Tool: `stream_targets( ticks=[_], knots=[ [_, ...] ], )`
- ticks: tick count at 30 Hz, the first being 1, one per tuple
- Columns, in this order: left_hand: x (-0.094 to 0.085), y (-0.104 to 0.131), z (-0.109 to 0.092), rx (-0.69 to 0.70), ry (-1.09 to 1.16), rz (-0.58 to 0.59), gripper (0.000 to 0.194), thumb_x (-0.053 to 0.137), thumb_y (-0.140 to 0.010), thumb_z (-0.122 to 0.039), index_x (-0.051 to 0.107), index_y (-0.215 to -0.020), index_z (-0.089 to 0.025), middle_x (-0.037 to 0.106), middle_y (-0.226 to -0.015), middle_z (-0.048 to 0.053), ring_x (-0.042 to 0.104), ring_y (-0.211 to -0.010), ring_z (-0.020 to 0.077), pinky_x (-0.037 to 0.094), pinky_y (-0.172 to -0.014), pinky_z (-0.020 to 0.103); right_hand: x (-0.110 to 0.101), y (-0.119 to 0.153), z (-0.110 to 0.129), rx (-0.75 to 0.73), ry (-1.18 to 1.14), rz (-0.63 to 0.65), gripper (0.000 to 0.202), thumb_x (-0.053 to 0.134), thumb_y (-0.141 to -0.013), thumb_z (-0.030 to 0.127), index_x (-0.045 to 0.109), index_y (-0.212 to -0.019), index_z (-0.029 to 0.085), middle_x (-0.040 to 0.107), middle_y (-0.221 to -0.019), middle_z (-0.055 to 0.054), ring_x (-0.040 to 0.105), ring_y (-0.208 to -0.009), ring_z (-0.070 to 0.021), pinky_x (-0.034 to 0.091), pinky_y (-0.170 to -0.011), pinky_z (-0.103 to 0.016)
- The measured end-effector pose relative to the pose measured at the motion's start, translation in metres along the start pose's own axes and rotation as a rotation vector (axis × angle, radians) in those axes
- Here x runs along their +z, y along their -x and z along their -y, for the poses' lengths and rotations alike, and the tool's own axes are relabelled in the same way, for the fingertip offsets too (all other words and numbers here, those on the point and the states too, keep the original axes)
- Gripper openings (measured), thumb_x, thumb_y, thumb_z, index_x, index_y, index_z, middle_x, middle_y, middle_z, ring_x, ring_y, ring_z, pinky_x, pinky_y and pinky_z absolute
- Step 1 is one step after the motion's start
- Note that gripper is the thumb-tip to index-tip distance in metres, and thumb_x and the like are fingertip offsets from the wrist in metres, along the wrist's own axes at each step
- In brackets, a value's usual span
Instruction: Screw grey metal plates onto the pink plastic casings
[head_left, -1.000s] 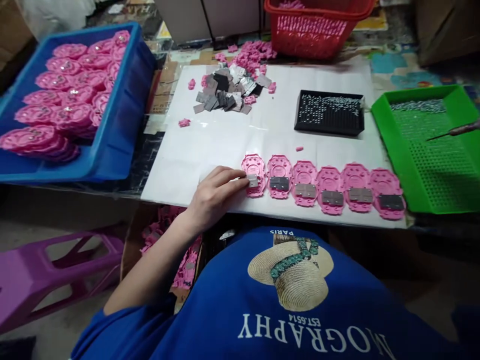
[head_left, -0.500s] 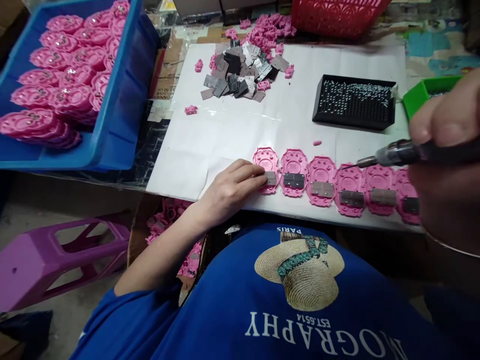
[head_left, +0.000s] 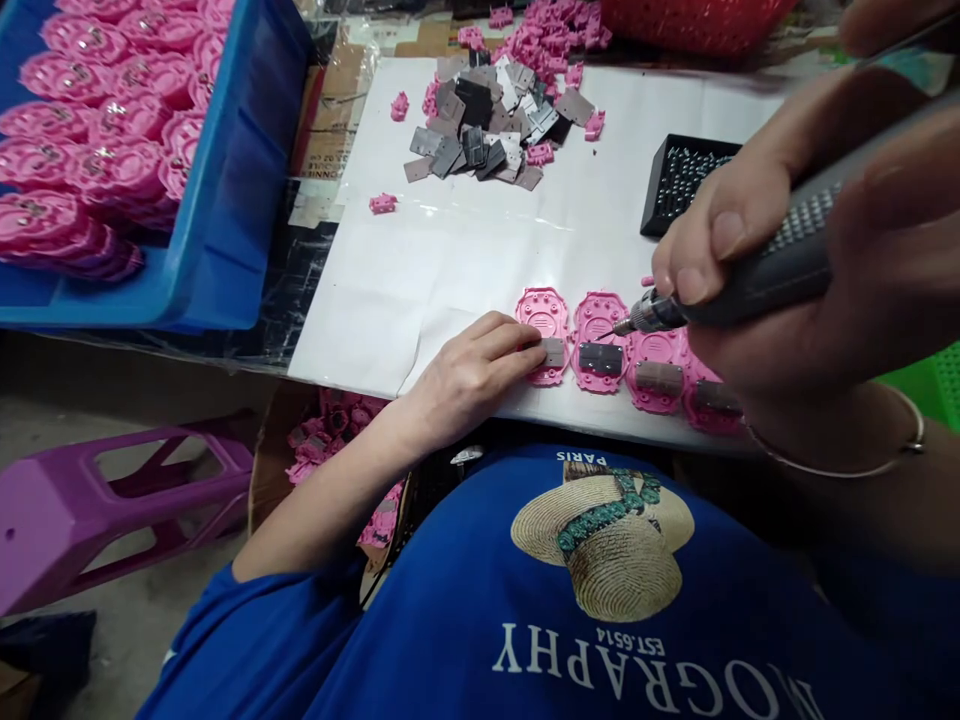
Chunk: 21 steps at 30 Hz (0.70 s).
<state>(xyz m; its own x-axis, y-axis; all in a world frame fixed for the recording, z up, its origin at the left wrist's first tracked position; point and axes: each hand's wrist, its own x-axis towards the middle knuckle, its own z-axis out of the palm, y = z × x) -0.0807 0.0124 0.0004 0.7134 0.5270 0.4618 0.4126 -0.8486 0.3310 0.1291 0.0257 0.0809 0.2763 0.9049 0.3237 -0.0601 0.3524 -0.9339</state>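
The first pink casing (head_left: pixel 541 308) lies flat on the white sheet (head_left: pixel 450 270) over the worktop, at the nine o'clock end of a curved row, with a grey plate (head_left: pixel 556 353) across its six o'clock half. The left hand (head_left: pixel 471 372) reaches in from eight o'clock, its fingers bent, close together and resting on that plate. The thumb is hidden, so I cannot tell whether it pinches. Light, even pressure near the plate's nine o'clock edge should steady both parts while leaving the other edge open.

The right hand (head_left: pixel 814 350) is wrapped around a grey screwdriver (head_left: pixel 780 265), whose handle slopes away from the tip toward two o'clock. The thin bit is above or touching the second casing (head_left: pixel 600 308), just past twelve o'clock of its dark plate (head_left: pixel 600 358); contact is unclear. At this slant the bit could skate off a screw head or scratch the plastic, so a steeper angle looks better for seating it, with force straight down its length and eased once resistance rises.

The black screw tray (head_left: pixel 654 195) sits between one and two o'clock from the first casing; a low wrist could brush it. Loose plates (head_left: pixel 480 125) are heaped toward eleven o'clock, clear of both hands.
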Motion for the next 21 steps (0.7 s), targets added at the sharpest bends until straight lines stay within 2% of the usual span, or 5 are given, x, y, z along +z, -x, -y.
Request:
stream_targets(
  ticks=[2,5,8,12,21],
  knots=[
    [0.001,0.000,0.000,-0.002,0.009,0.001,0.019,0.052,-0.096,-0.012,0.064,-0.111,-0.012,0.067,-0.111,0.013,0.059,-0.099,0.0195,0.056,-0.083,0.036,0.018,0.008,0.004,-0.022,-0.034,0.133,0.025,0.072,-0.077,0.044,0.055,-0.071,0.026,0.050,-0.072,0.007,0.052,-0.046,-0.0024,0.049,-0.043,-0.023],
    [0.001,0.001,0.001,-0.012,0.025,-0.001,0.020,0.051,-0.096,-0.013,0.063,-0.112,-0.013,0.067,-0.112,0.013,0.059,-0.099,0.0195,0.056,-0.083,0.037,0.031,0.005,-0.008,-0.177,-0.163,0.143,0.033,0.073,-0.073,0.055,0.058,-0.073,0.027,0.045,-0.061,0.005,0.049,-0.047,-0.0068,0.046,-0.039,-0.024],
    [0.002,0.002,0.001,-0.020,0.039,-0.003,0.019,0.052,-0.096,-0.013,0.063,-0.112,-0.013,0.067,-0.112,0.014,0.059,-0.101,0.0198,0.056,-0.084,0.037,0.035,0.000,-0.024,-0.241,-0.254,0.127,0.025,0.080,-0.065,0.040,0.060,-0.073,0.027,0.043,-0.054,0.005,0.042,-0.043,-0.0095,0.042,-0.034,-0.028],
    [0.002,0.001,0.001,-0.004,0.025,-0.011,0.018,0.053,-0.096,-0.013,0.064,-0.110,-0.011,0.068,-0.111,0.015,0.059,-0.100,0.0200,0.057,-0.084,0.037,0.037,-0.001,-0.031,-0.223,-0.290,0.132,0.012,0.067,-0.065,0.022,0.058,-0.071,0.028,0.045,-0.052,0.006,0.035,-0.039,-0.0102,0.037,-0.033,-0.031],
    [0.003,0.001,0.001,0.008,0.020,-0.036,0.016,0.055,-0.095,-0.012,0.064,-0.108,-0.011,0.068,-0.109,0.014,0.060,-0.099,0.0196,0.057,-0.082,0.035,0.041,0.003,-0.028,-0.141,-0.276,0.123,0.013,0.063,-0.061,0.025,0.055,-0.069,0.030,0.043,-0.050,0.006,0.053,-0.051,-0.0171,0.048,-0.047,-0.036]
  ],
)
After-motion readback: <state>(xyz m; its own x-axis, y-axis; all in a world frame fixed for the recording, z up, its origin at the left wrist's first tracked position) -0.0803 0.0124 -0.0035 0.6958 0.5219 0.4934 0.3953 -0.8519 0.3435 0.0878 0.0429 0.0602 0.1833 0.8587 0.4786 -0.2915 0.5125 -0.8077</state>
